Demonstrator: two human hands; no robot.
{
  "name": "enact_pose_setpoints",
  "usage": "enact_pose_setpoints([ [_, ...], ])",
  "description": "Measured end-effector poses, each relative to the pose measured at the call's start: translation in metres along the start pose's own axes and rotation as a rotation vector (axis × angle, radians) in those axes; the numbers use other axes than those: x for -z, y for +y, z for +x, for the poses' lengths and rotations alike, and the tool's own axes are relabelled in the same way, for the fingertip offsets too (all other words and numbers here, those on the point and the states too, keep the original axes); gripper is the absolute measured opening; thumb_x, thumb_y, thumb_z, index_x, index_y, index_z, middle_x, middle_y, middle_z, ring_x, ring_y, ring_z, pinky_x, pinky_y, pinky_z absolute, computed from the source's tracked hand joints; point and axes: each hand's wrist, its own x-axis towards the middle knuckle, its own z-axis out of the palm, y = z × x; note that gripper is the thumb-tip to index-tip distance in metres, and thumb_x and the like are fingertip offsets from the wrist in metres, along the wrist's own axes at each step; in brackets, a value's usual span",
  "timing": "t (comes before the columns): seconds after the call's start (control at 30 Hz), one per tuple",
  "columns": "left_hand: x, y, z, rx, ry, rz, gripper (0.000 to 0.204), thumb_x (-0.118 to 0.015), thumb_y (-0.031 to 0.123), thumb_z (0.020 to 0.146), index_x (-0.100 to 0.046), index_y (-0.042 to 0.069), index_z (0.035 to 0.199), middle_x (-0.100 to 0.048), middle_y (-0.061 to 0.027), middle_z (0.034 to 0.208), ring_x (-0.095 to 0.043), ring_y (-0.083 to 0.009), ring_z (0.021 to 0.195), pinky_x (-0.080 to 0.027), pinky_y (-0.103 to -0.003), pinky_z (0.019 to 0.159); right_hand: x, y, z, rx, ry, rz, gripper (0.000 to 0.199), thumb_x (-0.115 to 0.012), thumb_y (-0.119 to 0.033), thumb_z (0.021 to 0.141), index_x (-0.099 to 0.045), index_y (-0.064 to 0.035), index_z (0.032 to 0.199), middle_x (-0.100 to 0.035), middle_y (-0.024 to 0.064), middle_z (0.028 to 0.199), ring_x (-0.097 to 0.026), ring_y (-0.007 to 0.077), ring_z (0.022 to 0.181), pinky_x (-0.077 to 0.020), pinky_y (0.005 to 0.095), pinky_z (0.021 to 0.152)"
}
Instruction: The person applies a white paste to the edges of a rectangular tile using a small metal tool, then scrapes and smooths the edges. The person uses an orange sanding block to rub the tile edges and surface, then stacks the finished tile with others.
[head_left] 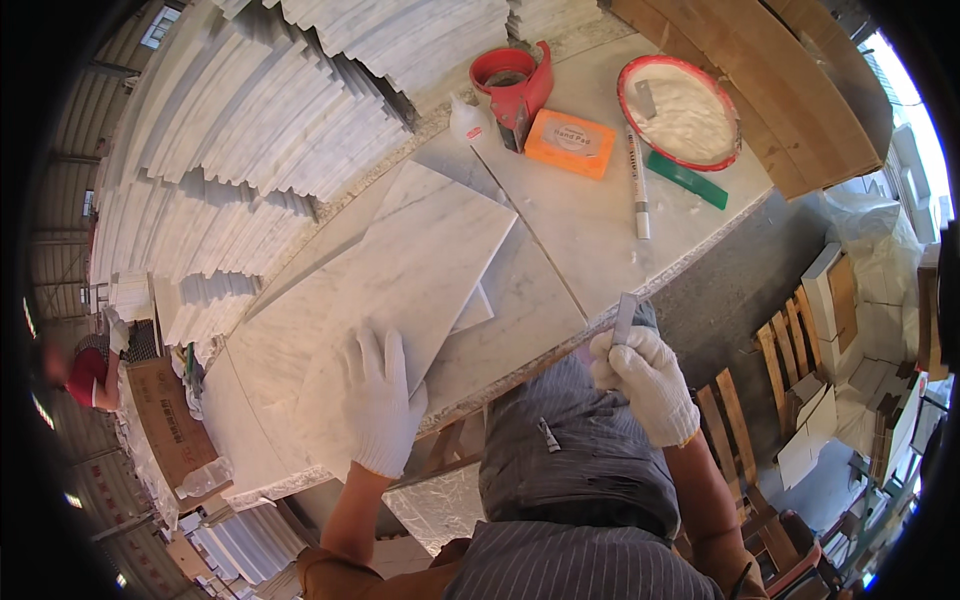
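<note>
My left hand (379,395), in a white knit glove, lies flat with fingers stretched out on the near end of a pale marble tile (420,240). Under that tile, the corner of another white tile (475,310) sticks out. My right hand (645,380), gloved too, is closed around a small flat metal blade (625,318), like a putty knife or scraper, which points up just off the table's near edge. Its lower part is hidden in my fingers.
Across the stone table (560,235) are a red tape dispenser (535,90), white bottle (467,122), orange pad (570,145), marker (638,190), green strip (687,180) and red-rimmed bowl of cream paste (690,110). Stacked tiles (250,120) line the back; a cardboard box (800,90) stands right.
</note>
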Motion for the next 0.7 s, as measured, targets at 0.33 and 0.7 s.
enact_pose_setpoints([
  [0.33,0.077,-0.017,0.000,0.057,-0.075,-0.165,0.049,-0.063,0.001,0.086,-0.053,0.002,0.134,-0.066,-0.0218,0.110,-0.067,-0.0387,0.093,-0.055,-0.045,0.077,-0.003,-0.014,0.053,0.128,-0.130,0.135,0.016,-0.060,-0.015,0.103,-0.065,-0.0027,0.113,-0.065,0.0021,0.089,-0.060,0.0111,0.075,-0.0505,0.0253,0.069],
  [0.7,0.114,-0.052,-0.014,-0.030,0.063,-0.349,0.041,-0.067,-0.001,0.088,-0.061,-0.002,0.129,-0.068,-0.0238,0.101,-0.067,-0.0390,0.081,-0.054,-0.042,0.074,-0.097,-0.059,0.113,0.121,-0.242,-0.015,0.046,-0.059,-0.012,0.102,-0.052,-0.0008,0.146,-0.060,-0.0005,0.088,-0.057,0.0071,0.072,-0.0503,0.0242,0.063],
])
